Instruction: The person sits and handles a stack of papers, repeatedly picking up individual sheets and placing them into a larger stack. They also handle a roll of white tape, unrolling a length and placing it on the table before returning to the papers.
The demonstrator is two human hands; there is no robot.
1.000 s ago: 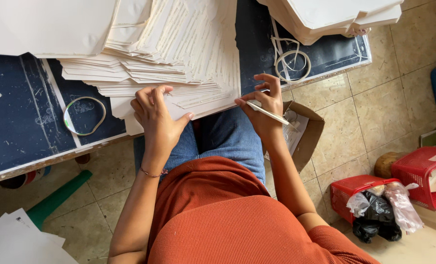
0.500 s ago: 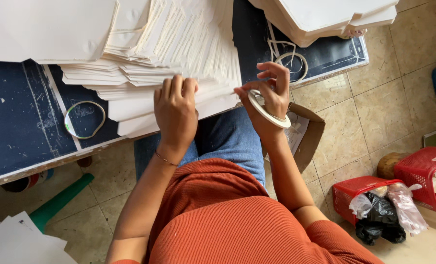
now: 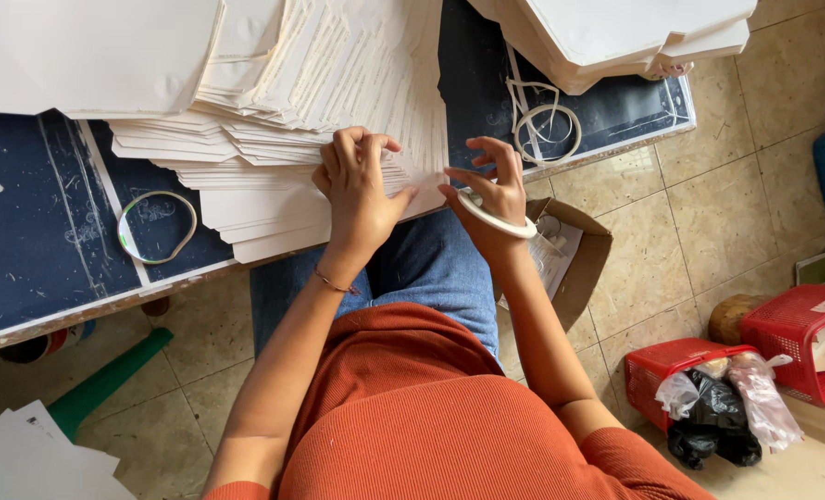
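At the near edge of the dark blue worktop (image 3: pixel 24 250), a fanned stack of white card sheets (image 3: pixel 274 199) overhangs slightly toward the person's lap. The left hand (image 3: pixel 357 190) rests on that stack's near corner, fingers curled down onto the top sheets and thumb stretched toward the right, its grip closed lightly on the card edges. The right hand (image 3: pixel 491 199) is just beside it, off the worktop's near edge, with a white tape ring (image 3: pixel 496 215) carried across the palm side; the thumb and first fingers pinch together at the corner of the sheets, close to the left thumb (whether a strip of tape runs between them is too small to tell).

Another tape ring (image 3: pixel 157 227), thin and pale, lies flat on the worktop left of the stack, near the front edge. A third ring with loose loops (image 3: pixel 547 130) lies toward the right end of the worktop, under a second pile of folded white card (image 3: pixel 616 37) at the far right corner.

On the tiled floor (image 3: pixel 700 204), a brown cardboard box (image 3: pixel 575 264) sits beside the person's knee, and two red baskets (image 3: pixel 787 338) stand further right with bagged items in the nearer one.
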